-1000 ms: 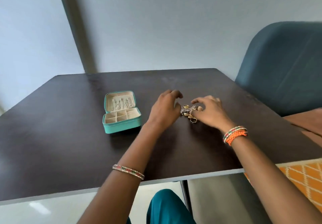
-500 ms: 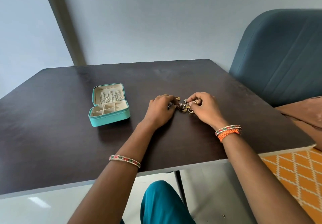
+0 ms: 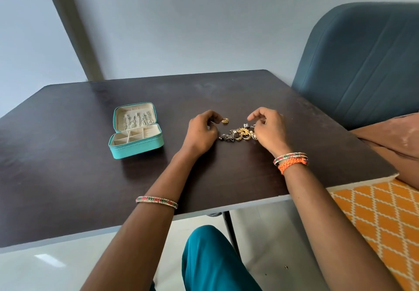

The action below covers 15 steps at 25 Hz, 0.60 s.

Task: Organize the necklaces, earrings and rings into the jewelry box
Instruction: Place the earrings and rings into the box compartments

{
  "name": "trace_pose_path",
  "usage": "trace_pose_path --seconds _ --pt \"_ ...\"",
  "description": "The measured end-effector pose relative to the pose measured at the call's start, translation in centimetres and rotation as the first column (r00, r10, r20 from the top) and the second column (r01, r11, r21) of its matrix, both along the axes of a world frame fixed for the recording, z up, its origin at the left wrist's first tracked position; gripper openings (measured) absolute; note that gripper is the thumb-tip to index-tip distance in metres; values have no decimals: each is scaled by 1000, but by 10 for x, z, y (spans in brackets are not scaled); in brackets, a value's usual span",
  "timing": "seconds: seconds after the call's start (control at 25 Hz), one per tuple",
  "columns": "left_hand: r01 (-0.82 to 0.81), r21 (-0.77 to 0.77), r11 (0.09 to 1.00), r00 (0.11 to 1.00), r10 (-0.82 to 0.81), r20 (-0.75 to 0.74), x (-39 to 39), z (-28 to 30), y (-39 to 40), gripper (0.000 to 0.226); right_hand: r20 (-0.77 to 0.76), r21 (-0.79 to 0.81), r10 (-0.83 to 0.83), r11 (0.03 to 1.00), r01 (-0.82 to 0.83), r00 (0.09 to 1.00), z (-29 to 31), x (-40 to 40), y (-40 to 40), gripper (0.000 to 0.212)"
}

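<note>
An open teal jewelry box [image 3: 136,149] stands on the dark table [image 3: 68,177], left of my hands. Its lid holds several chains, and its cream compartments look bare. A tangled pile of gold and silver jewelry [image 3: 238,134] lies between my hands. One gold ring [image 3: 225,121] sits apart from the pile, just off the fingertips of my left hand [image 3: 200,133], whose curled fingers hold nothing I can see. My right hand [image 3: 268,129] rests on the pile's right edge with its index finger raised. Whether it pinches a piece is hidden.
A blue upholstered chair [image 3: 362,64] stands at the table's right side, with brown fabric [image 3: 394,141] on its seat. An orange patterned rug [image 3: 381,218] covers the floor at the right. My teal-clad knee [image 3: 210,259] is under the table's near edge.
My hands have drawn slightly apart, uncovering the pile. The gold ring now lies separate, up and left of the pile. The camera has shifted a little.
</note>
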<state>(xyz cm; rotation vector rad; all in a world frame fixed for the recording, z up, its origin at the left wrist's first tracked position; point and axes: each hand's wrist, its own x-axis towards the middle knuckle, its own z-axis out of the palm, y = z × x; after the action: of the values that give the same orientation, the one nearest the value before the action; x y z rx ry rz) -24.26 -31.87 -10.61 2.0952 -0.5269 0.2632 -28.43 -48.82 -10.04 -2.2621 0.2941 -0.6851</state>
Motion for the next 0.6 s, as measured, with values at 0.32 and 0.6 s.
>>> trace_pose_path --seconds 0.32,0.6 --pt "-17 5 1000 1000 17 -15 3 -1 0 35 95 99 -43 995 34 995 2 -3 -4 39" --pt "-104 5 995 993 104 -47 6 -1 3 42 -98 -312 119 939 -144 988 7 11 17 21"
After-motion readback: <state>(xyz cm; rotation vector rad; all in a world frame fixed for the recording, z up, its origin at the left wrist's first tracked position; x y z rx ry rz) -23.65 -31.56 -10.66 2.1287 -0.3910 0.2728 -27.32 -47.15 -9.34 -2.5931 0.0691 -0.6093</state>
